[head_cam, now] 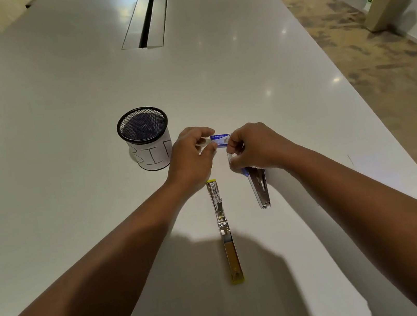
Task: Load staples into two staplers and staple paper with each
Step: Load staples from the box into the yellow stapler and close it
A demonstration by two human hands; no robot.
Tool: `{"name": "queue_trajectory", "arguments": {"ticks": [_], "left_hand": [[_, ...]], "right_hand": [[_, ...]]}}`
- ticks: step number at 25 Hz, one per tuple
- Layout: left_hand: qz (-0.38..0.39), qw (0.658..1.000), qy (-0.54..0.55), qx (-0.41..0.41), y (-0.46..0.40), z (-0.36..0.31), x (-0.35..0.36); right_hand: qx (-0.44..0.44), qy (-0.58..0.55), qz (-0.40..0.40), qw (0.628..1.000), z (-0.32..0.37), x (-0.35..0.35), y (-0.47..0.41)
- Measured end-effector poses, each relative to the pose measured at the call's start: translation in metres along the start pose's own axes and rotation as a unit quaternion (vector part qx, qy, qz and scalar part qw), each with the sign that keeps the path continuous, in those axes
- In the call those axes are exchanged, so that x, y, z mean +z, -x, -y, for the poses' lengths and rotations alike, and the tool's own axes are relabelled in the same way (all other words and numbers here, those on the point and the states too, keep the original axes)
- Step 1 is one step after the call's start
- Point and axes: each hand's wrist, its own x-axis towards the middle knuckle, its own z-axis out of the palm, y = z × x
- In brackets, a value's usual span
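Nearest to the camera lies the yellow stapler (227, 232), opened out flat on the white table (45, 115). Beyond it, both hands pinch one small blue staple box (221, 139): the left hand (192, 155) with curled thumb and fingers, the right hand (252, 148) likewise. The right hand partly hides the blue stapler (259, 188), just right of the yellow stapler. Left of the box stands a mesh cup (145, 137) labelled BIN.

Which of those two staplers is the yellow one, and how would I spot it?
On the long white table, look just this side of the two hands. The yellow stapler lies flipped open in a long line. Yellow tips mark both ends; its neighbour, the blue stapler, lies partly under the right hand.
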Motion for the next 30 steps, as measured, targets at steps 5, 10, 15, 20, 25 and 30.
{"name": "queue_trajectory", "arguments": {"ticks": [5, 10, 15, 20, 25, 30], "left_hand": [[0.031, 0.977, 0.191, -0.090, 0.026, 0.000, -0.011], [0.114, 0.935, 0.310, -0.127, 0.040, -0.014, -0.023], [0.115, 0.912, 0.349, -0.184, 0.058, -0.025, -0.037], [0.094, 0.913, 0.344, -0.196, 0.072, -0.022, -0.044], [0.086, 0.936, 0.286, -0.188, 0.082, -0.020, -0.048], [0.096, 0.957, 0.219, -0.163, 0.089, -0.027, -0.049]], "right_hand": [[-0.087, -0.019, -0.070, 0.994, 0.006, 0.012, 0.013], [-0.157, -0.031, -0.104, 0.982, 0.016, 0.016, 0.032], [-0.134, -0.060, -0.156, 0.977, 0.025, 0.028, 0.062], [-0.063, -0.183, -0.202, 0.960, 0.040, 0.065, 0.105], [-0.011, -0.173, -0.203, 0.964, 0.048, 0.096, 0.125], [0.007, -0.198, -0.222, 0.955, 0.046, 0.103, 0.125]]}}
